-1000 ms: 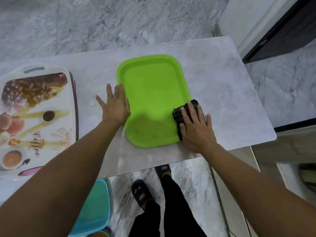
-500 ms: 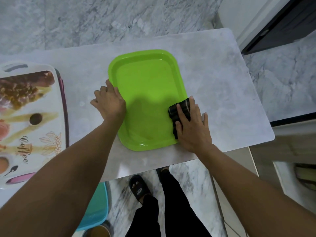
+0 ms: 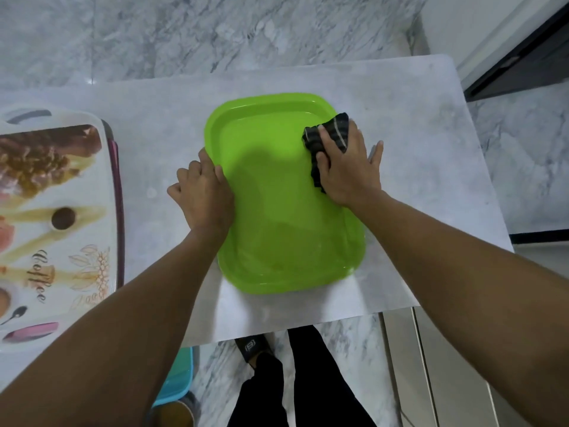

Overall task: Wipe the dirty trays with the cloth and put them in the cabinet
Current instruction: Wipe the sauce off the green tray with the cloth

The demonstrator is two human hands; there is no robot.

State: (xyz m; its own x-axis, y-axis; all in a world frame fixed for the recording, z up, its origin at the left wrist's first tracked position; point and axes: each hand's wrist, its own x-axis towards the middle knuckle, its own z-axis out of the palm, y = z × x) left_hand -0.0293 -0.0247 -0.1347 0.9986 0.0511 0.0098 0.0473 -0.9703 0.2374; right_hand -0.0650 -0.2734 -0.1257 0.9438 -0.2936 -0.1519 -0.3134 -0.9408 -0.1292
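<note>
**Cloth at the far right corner of the green tray**

The green tray lies flat in the middle of the counter, its long sides running from the far edge toward the near edge, its near end close to the near edge. A few small brownish specks show on its floor near that end.

The left hand sits at the tray's left rim, fingers bent and hooked on the rim, thumb stuck out to the left over the counter.

The right hand holds the cloth, dark with pale stripes, bunched against the right rim near the tray's far right corner. Thumb and forefinger clasp the cloth; the little finger stretches out over the counter beside the tray.

At the counter's left edge lies a white tray printed with coffee pictures, a purple tray showing beneath it. Below the near edge are the person's black trousers, a black sandal and a teal tub on the marble floor.
</note>
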